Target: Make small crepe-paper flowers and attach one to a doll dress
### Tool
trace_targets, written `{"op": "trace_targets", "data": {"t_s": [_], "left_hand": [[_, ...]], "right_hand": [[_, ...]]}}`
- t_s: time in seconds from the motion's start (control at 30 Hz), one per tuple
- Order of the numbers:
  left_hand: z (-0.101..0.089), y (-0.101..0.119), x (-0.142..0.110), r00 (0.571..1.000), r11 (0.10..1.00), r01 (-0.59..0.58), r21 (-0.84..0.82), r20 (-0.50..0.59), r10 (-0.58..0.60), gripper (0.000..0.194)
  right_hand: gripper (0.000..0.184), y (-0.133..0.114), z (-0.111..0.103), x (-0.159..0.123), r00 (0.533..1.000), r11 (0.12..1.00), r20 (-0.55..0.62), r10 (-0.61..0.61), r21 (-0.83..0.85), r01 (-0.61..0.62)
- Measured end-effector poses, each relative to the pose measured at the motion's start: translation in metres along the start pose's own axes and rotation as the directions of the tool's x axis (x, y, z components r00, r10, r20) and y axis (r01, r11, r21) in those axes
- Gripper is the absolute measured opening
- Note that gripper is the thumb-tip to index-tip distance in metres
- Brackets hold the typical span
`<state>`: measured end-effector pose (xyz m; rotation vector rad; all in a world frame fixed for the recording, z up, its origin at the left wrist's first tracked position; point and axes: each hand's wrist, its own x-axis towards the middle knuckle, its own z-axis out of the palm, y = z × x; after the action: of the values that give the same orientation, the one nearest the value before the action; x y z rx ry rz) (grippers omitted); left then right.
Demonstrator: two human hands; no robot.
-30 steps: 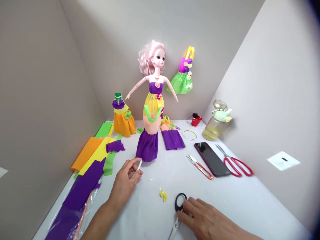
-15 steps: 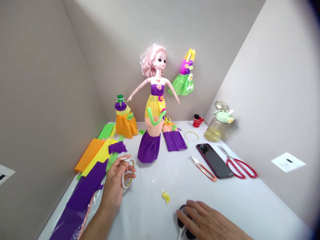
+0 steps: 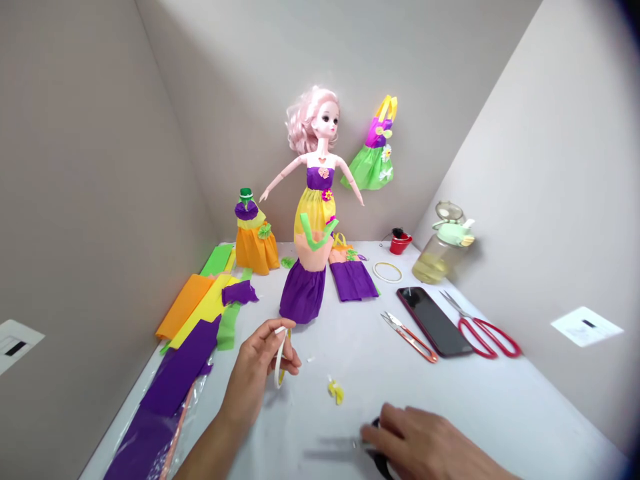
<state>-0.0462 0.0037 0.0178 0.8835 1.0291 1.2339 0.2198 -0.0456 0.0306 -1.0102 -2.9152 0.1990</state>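
Note:
My left hand (image 3: pixel 260 370) is closed round a thin roll of white tape (image 3: pixel 280 357), held upright just above the white table (image 3: pixel 475 400). My right hand (image 3: pixel 425 447) lies low at the front, its fingers over the black handles of a pair of scissors (image 3: pixel 345 447) whose blades are smeared by motion. A small yellow scrap (image 3: pixel 336 391) lies between the two hands. Behind them stands a pink-haired doll (image 3: pixel 315 207) in a purple, yellow and peach paper dress with a green strip at its waist.
Crepe paper sheets (image 3: pixel 193 327) in orange, yellow, green and purple lie at the left. An orange paper dress (image 3: pixel 255 240), a purple skirt (image 3: pixel 353 277), a tape ring (image 3: pixel 387 271), small snips (image 3: pixel 410 337), a phone (image 3: pixel 433 320), red scissors (image 3: pixel 483 327), a bottle (image 3: pixel 443 247), a red cup (image 3: pixel 400 242).
My left hand has moved right and turned the tape roll edge-on. My right hand has slid right with the black-handled scissors, which now lie flat and blurred.

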Motion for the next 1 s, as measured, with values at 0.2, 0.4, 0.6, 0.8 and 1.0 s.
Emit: {"op": "trace_targets", "data": {"t_s": [0.2, 0.4, 0.6, 0.8, 1.0], "left_hand": [[0.006, -0.002, -0.003, 1.000, 0.999, -0.015, 0.046, 0.017, 0.014, 0.029], [0.009, -0.006, -0.005, 0.999, 0.992, -0.039, 0.123, 0.030, 0.036, 0.027], [0.011, -0.009, -0.009, 0.996, 0.972, -0.064, 0.227, 0.080, 0.047, 0.026], [0.012, -0.008, -0.011, 0.992, 0.947, -0.099, 0.306, 0.111, 0.068, 0.022], [0.008, -0.006, -0.008, 0.992, 0.910, -0.095, 0.403, 0.113, 0.054, 0.024]], "right_hand": [[0.049, 0.003, -0.023, 0.007, 0.965, 0.922, -0.121, 0.234, 0.342, -0.180], [0.059, -0.006, -0.022, 0.029, 0.939, 0.879, -0.141, 0.315, 0.417, -0.232], [0.055, -0.008, -0.015, 0.051, 0.919, 0.884, -0.168, 0.356, 0.379, -0.274], [0.047, -0.006, -0.006, 0.058, 0.923, 0.910, -0.233, 0.308, 0.355, -0.214], [0.046, -0.001, 0.000, 0.060, 0.925, 0.936, -0.271, 0.267, 0.302, -0.182]]}}
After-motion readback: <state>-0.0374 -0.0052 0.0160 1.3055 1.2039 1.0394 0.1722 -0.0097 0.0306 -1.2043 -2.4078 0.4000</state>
